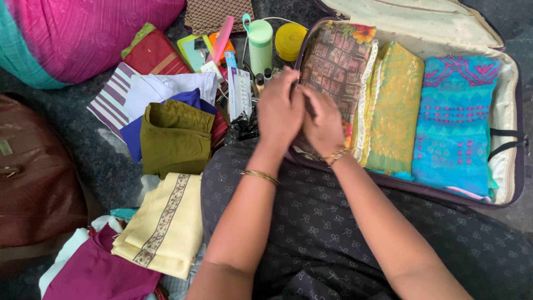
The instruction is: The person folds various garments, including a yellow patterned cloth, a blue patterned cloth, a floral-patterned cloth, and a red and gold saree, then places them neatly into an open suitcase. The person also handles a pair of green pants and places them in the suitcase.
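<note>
Two hands meet at the edge of an open suitcase

The left hand (279, 111) and the right hand (323, 123) are drawn together just above the near left rim of the open suitcase (513, 166), fingers curled inward and touching each other. Whether they pinch anything small between them cannot be told, since the backs of the hands cover the fingertips. Each wrist carries a thin gold bangle.

Inside the suitcase three folded garments lie side by side: a brown patterned cloth (337, 61) with a floral corner directly beyond the hands, a yellow-green cloth (395, 105) in the middle, and a blue and turquoise printed cloth (455, 122) on the right. The pale lid lining stands open behind them.

On the floor to the left of the hands lies a heap of folded clothes: an olive green piece (175, 136) on top of a blue one and a white one, with a purple-striped fabric (111, 100) under them. Nearer the person sits a pale yellow cloth (166, 222) with a woven border, touching a magenta cloth (100, 269). Behind the hands stand a light green bottle (260, 47) and a yellow round lid (290, 40), with a pink comb (221, 34) just beside them. A brown bag (33, 178) rests at the far left
</note>
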